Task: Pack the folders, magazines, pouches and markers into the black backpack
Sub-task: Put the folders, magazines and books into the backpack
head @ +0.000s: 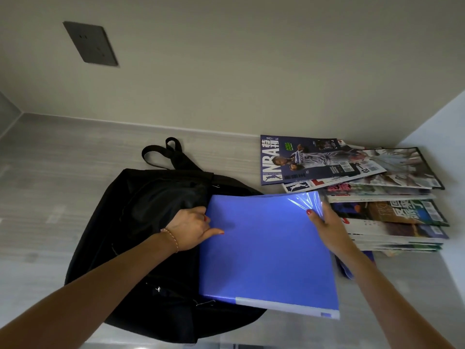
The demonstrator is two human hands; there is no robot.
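Both forearms reach in: right hand grips the folder, left hand fingers clutch the backpack rim. Better to widen that mouth and feed the folder's corner in first.

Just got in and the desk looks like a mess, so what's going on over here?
A person is packing a black backpack lying on the desk. Their left hand grips the bag's fabric at its opening, while the right hand holds the far edge of a blue folder, angled toward that opening. The folder is not inside yet. A spread pile of magazines waits unpacked on the right.
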